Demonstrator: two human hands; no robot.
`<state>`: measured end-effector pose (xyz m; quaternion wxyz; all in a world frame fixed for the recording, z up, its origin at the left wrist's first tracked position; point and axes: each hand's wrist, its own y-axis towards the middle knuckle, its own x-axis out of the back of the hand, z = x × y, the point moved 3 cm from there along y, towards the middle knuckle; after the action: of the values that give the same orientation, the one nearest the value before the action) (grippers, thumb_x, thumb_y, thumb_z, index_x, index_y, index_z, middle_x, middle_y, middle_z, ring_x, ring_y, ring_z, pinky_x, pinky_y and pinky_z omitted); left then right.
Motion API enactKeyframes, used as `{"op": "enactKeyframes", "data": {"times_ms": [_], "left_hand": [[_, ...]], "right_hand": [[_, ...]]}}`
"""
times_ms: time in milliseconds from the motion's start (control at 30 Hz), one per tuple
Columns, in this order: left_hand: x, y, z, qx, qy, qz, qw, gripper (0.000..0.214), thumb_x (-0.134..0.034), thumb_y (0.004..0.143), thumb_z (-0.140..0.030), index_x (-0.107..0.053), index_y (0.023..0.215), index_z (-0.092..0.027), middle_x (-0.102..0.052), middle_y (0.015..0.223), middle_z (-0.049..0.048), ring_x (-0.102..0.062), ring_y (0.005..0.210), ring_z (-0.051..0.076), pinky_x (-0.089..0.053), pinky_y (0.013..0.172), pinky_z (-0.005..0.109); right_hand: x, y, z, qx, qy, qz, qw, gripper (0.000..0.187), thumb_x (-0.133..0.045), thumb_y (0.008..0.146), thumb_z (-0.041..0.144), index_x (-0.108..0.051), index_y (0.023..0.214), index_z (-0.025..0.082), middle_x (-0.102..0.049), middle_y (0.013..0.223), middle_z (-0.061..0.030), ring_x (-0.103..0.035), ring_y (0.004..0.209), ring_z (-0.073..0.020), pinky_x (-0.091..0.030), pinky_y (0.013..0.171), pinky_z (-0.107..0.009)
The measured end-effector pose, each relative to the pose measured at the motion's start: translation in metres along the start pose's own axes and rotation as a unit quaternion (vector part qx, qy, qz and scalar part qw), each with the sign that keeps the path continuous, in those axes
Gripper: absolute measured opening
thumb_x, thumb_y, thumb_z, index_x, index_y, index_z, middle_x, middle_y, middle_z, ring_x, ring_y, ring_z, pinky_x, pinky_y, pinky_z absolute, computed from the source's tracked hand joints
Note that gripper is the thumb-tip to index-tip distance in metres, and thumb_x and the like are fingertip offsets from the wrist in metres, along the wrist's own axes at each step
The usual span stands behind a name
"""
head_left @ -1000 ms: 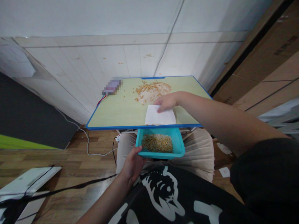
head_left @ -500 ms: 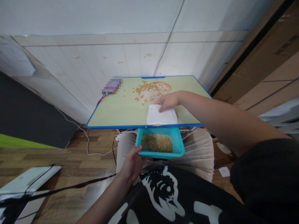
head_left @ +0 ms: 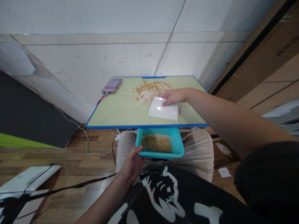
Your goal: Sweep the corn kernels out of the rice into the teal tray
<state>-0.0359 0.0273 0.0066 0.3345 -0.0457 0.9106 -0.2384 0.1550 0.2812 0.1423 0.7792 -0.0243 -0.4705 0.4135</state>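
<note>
Green counter [head_left: 112, 112] ahead: the right hand [head_left: 172, 97] grips a white scraper [head_left: 158, 112], long edge facing the tray [head_left: 177, 141], whose near-left corner the left hand [head_left: 134, 161] holds. Beyond the scraper from the tray, heaped grain [head_left: 149, 92] lies just beside the right hand.

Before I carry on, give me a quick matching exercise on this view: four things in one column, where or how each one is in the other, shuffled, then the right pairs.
Things
1. White scraper
2. Turquoise tray
3. Loose grain pile
4. Left hand

Places and states
A. on the tabletop, toward its far edge
B. thumb at the tray's near left corner
C. held by the right hand
D. over the lap, with yellowish grains inside

Right pairs: 1-C, 2-D, 3-A, 4-B.
</note>
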Motion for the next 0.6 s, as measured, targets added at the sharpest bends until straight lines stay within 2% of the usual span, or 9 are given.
{"op": "enactKeyframes", "data": {"times_ms": [233, 433, 600], "left_hand": [[0.001, 0.002, 0.002, 0.003, -0.007, -0.006, 1.0, 0.066, -0.081, 0.078, -0.038, -0.066, 0.141, -0.023, -0.078, 0.138, 0.011, -0.067, 0.135, 0.037, -0.052, 0.113, 0.05], [-0.001, 0.001, 0.0, 0.003, 0.001, -0.007, 1.0, 0.07, -0.083, 0.076, -0.039, -0.066, 0.142, -0.022, -0.079, 0.136, 0.0108, -0.068, 0.133, 0.036, -0.053, 0.109, 0.047], [0.001, 0.0, 0.002, 0.003, 0.001, -0.006, 1.0, 0.068, -0.082, 0.077, -0.039, -0.066, 0.141, -0.025, -0.08, 0.131, 0.0089, -0.07, 0.129, 0.034, -0.053, 0.108, 0.045]], "right_hand": [[0.011, 0.003, -0.002, 0.008, -0.025, -0.021, 0.999, 0.029, -0.076, 0.078, 0.024, -0.076, 0.106, 0.019, -0.084, 0.102, -0.0079, -0.078, 0.098, -0.0306, -0.062, 0.083, -0.04], [-0.006, -0.004, 0.017, 0.01, -0.059, 0.019, 0.998, 0.018, -0.076, 0.077, 0.022, -0.075, 0.095, 0.019, -0.083, 0.099, -0.0057, -0.077, 0.097, -0.0283, -0.06, 0.082, -0.038], [-0.014, -0.012, 0.031, 0.04, -0.096, 0.038, 0.994, 0.021, -0.076, 0.078, 0.022, -0.075, 0.098, 0.02, -0.082, 0.094, -0.0026, -0.075, 0.091, -0.0252, -0.057, 0.079, -0.034]]}}
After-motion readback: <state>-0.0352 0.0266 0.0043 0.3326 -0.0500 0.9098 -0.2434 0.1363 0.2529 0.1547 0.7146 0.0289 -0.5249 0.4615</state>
